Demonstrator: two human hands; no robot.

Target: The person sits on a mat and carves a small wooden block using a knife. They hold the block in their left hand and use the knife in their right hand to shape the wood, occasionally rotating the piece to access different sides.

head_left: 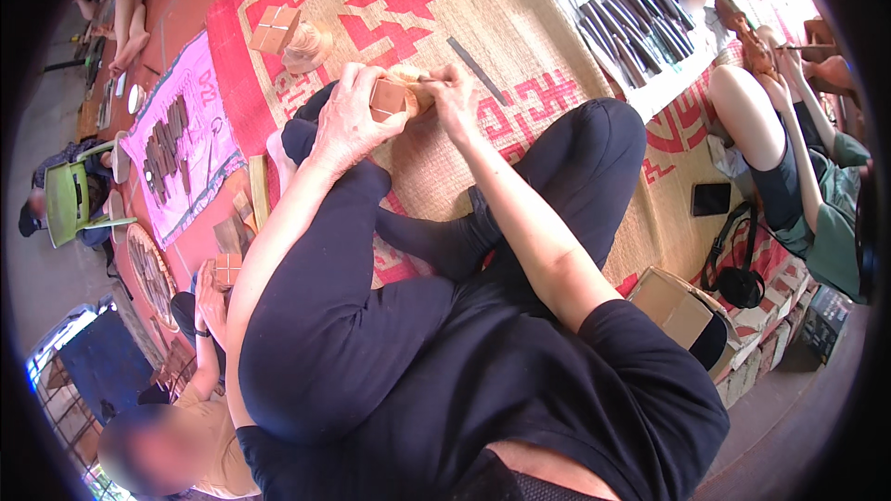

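Observation:
My left hand is wrapped round a wood carving, which has a square reddish-brown base with thin pale lines crossing its face. Its pale carved part points away from me, partly hidden by my fingers. Close against that pale part, my right hand pinches a small, thin dark tool; most of it is covered by the fingers. Both hands are above the woven mat, beyond my crossed legs. A similar carving with a square base lies on the mat to the far left of my hands.
A dark flat strip lies on the red-patterned mat. Rows of carving tools cover a white cloth at far right; more lie on a pink cloth at left. Co-workers sit both sides. A phone and cardboard box are right.

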